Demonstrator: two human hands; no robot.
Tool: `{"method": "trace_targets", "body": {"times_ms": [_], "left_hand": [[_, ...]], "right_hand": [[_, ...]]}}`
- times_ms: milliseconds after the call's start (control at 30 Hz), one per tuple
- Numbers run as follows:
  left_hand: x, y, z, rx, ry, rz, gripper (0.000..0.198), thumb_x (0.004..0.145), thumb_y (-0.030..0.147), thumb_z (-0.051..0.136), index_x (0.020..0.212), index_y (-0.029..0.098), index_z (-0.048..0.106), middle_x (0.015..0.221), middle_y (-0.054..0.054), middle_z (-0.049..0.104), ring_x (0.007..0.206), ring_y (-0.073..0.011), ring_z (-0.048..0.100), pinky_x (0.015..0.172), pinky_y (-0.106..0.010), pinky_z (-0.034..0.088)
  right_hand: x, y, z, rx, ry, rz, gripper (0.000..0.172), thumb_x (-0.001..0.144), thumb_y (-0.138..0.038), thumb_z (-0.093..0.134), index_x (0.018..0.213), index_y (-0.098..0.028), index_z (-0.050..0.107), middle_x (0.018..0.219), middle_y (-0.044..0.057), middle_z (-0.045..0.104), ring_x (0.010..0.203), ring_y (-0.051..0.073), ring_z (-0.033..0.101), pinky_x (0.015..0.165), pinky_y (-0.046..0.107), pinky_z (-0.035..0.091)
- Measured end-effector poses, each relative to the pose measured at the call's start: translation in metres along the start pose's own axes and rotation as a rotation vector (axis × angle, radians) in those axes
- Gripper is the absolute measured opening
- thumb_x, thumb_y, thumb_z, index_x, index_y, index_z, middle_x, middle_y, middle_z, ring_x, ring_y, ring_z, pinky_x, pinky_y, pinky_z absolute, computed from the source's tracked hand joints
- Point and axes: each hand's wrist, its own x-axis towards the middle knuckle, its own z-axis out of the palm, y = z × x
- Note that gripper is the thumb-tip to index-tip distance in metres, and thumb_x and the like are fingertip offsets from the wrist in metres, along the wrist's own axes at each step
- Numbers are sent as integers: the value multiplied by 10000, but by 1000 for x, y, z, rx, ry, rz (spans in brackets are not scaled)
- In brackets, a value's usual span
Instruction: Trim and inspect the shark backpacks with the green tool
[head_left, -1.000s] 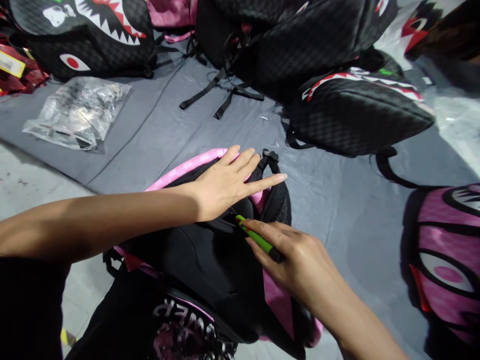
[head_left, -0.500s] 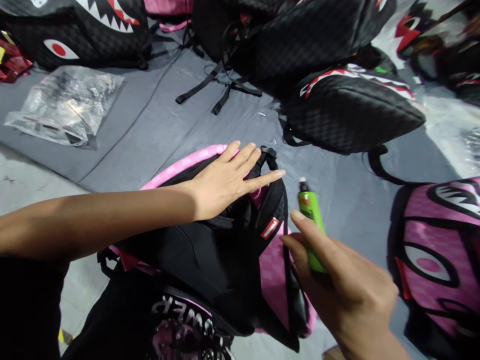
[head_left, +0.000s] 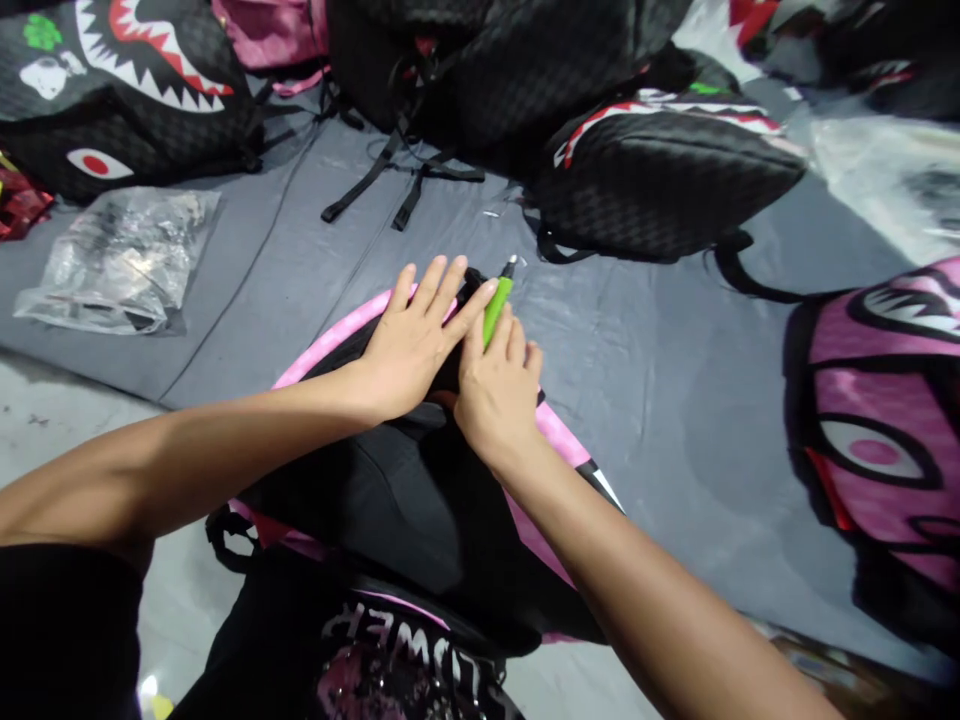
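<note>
A black and pink backpack [head_left: 382, 490] lies with its black padded side up near the table's front edge, partly over it. My left hand [head_left: 409, 350] rests flat on its upper part, fingers stretched out. Beside it, my right hand [head_left: 499, 385] is closed around a slim green marker-like tube [head_left: 496, 312], whose black neck and pale tip point away from me. The left fingertips almost meet the tube; whether they touch I cannot tell. Both hands cover the backpack's top strap area.
A grey-covered table [head_left: 622, 370] carries other bags. A black shark-mouth bag [head_left: 667, 190] lies behind, a pink bag [head_left: 870, 420] to the right, another black bag [head_left: 135, 130] at far left. A clear plastic bag [head_left: 112, 265] lies at left, loose straps [head_left: 367, 180] further back.
My right hand has swung left and away from me with the green tube, from beside the backpack to next to my left hand. The left hand stays on the backpack. The view has shifted.
</note>
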Motion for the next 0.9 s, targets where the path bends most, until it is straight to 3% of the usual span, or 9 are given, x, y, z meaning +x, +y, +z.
{"method": "trace_targets", "body": {"times_ms": [100,300,367,467,567,767,900], "left_hand": [[-1,-5,-4,42,-42,26,1113,775,343,771,1593,151,42,1647,-238,91,1527,-397,110,1207,-614,117],[-8,-7,-10,129,-101,52,1291,667,381,855,1591,208,-30,1656,-212,-31,1531,-415,19,1169,-688,102],[-7,-4,-9,156,-137,28,1240,704,340,831,1591,209,-25,1655,-211,-36,1532,-404,52,1159,-667,177],[-4,0,-10,177,-152,6,1013,832,250,701,1594,195,36,1657,-213,28,1514,-385,171,1112,-602,313],[-4,1,-16,181,-151,8,882,896,196,599,1595,204,60,1657,-202,74,1507,-372,206,1080,-563,364],[-7,-8,-29,192,-218,15,1011,836,225,699,1592,189,29,1652,-233,-18,1533,-379,90,1069,-531,395],[-10,-12,-29,146,-207,-51,1065,801,295,744,1593,211,37,1658,-209,-47,1522,-408,105,1032,-514,450]], "right_hand": [[-2,1,-4,22,-28,15,950,821,-301,734,1558,-64,183,1505,323,376,1242,415,511,935,522,470],[-15,5,-6,92,54,24,888,820,-194,688,1556,-105,199,1450,257,451,1228,366,513,946,485,452],[-14,6,-4,114,45,30,880,817,-185,681,1553,-108,205,1420,247,481,1194,363,532,928,484,459],[-11,7,-1,137,47,32,874,817,-184,686,1550,-110,215,1399,245,502,1173,364,543,922,488,463],[-12,8,0,159,77,21,869,829,-187,682,1554,-128,206,1433,249,477,1200,370,531,938,496,456],[-15,10,-2,202,123,9,866,851,-217,676,1558,-125,185,1451,273,461,1220,384,530,938,503,452],[-15,10,0,201,133,5,873,835,-218,695,1551,-105,207,1452,284,456,1218,381,539,933,488,455]]}}
